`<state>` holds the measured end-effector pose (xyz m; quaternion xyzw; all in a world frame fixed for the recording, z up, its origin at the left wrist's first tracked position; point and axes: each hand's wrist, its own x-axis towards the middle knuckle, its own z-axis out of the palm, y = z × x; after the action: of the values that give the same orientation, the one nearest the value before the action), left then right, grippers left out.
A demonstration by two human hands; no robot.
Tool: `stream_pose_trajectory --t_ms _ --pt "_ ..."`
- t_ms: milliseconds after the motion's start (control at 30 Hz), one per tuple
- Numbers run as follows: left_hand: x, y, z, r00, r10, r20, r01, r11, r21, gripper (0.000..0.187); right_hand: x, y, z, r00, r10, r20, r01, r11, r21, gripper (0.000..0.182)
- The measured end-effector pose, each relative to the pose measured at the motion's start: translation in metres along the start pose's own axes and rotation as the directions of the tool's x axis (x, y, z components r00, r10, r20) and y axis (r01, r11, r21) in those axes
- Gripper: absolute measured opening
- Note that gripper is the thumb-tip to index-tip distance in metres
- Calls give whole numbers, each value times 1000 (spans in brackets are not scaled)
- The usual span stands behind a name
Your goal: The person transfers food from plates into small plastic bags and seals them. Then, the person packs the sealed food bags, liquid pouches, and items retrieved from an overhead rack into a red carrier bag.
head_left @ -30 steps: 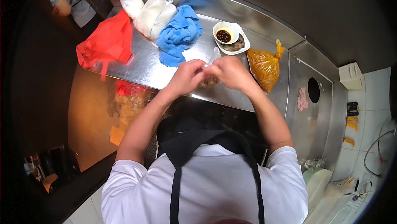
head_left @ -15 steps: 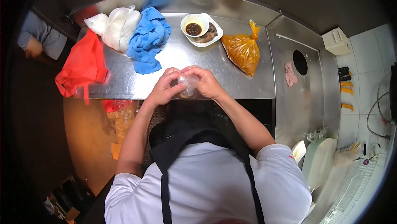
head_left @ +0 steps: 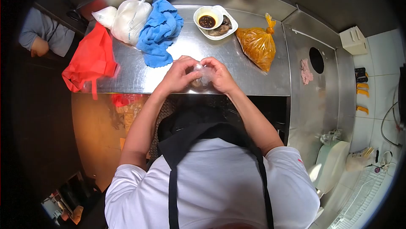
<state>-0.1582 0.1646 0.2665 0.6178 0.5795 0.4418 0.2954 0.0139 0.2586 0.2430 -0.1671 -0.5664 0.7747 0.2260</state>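
Note:
Close to the counter's front edge, both my hands are closed on a small clear plastic bag (head_left: pixel 204 78). My left hand (head_left: pixel 179 76) pinches it from one side with thumb and fingers. My right hand (head_left: pixel 220 77) grips the opposite side, its fingertips near those of the left at the top of the bag. Fingers partly cover the bag, and its contents are unclear. Beyond the hands stands a white tray (head_left: pixel 233 21) with dark pieces of food and a small bowl of dark sauce (head_left: pixel 207 21).
On the steel counter (head_left: pixel 139 81), a tied bag of orange-brown food (head_left: pixel 257 48) lies right. To the left are a blue cloth (head_left: pixel 160 34), a filled white bag (head_left: pixel 130 21) and a red bag (head_left: pixel 92 62). A pink cloth (head_left: pixel 306 72) lies near a round hole. Another person's hand (head_left: pixel 39 47) shows far left.
The whole view has shifted, so the counter and its things sit slightly higher and farther right. My hands stay on the plastic bag, with their fingers slightly rearranged.

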Motion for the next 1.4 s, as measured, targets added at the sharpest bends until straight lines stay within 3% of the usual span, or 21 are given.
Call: stream_pose_trajectory --t_ms 133,333,467,633,767,867,967,1000,1033,1133,1267,1367,1400 --pt "1 2 3 998 15 -66 -7 993 121 23 4 8 3 999 -15 -38 19 995 93 19" --pt "0 13 2 996 40 -82 -18 969 248 17 6 -4 -6 990 133 52 -132 991 -17 17" --pt "0 13 8 974 114 -196 -48 948 315 11 6 3 -3 997 63 32 -63 998 -26 16" --pt "4 7 21 927 3 -375 105 958 267 7 5 -6 12 999 -29 -42 26 997 -77 13" --pt "5 12 16 934 -150 -325 201 971 131 10 8 -1 5 986 -89 -142 48 963 -266 11" --pt "1 18 6 975 -91 -203 130 974 185 12 4 -1 8 972 -157 -176 50 867 -495 13" --pt "-4 19 3 982 -5 -186 27 993 116 12 3 -8 17 942 -263 -210 62 749 -660 15" --pt "-3 15 1 981 76 -181 -44 983 176 12 6 -10 19 922 -317 -225 79 719 -691 15" --pt "-2 13 0 980 45 -196 -17 990 143 12 8 -12 21 899 -370 -235 94 687 -721 16" --pt "1 7 1 976 -43 -212 57 997 58 16 11 -13 25 923 -272 -273 35 764 -644 13" --pt "1 2 2 970 -82 -230 104 991 87 14 11 0 21 943 -124 -307 -37 881 -471 13" --pt "3 1 7 952 -93 -293 128 986 103 13 7 14 29 917 -233 -322 130 942 -310 17" --pt "5 -4 10 943 -64 -326 110 986 127 13 1 11 34 917 -232 -326 100 922 -373 22"
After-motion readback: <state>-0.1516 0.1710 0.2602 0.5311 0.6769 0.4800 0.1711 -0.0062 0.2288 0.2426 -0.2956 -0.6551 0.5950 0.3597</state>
